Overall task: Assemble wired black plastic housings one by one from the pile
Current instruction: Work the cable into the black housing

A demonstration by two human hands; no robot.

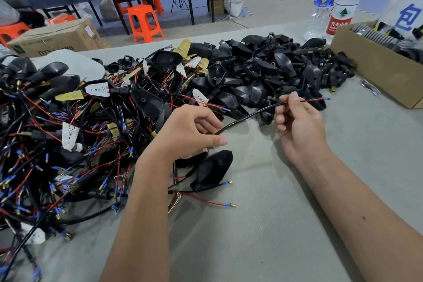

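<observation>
My right hand (297, 126) pinches a black sheathed cable (249, 115) near its end, where red and black wires with a blue tip (326, 98) stick out to the right. The cable runs down-left into my left hand (190, 133), whose fingers curl over a dark part that is mostly hidden beneath it. A black plastic housing (212, 170) lies on the mat just below my left hand. A pile of empty black housings (270, 68) covers the far middle of the table. A tangle of wired LED boards (75, 126) fills the left side.
A cardboard box (370, 68) with dark parts stands at the right edge. Two water bottles (336, 2) stand behind it. Loose red wires with blue terminals (219, 204) lie near the front. Grey mat (263, 236) stretches toward me between my forearms. Orange stools and tables stand beyond.
</observation>
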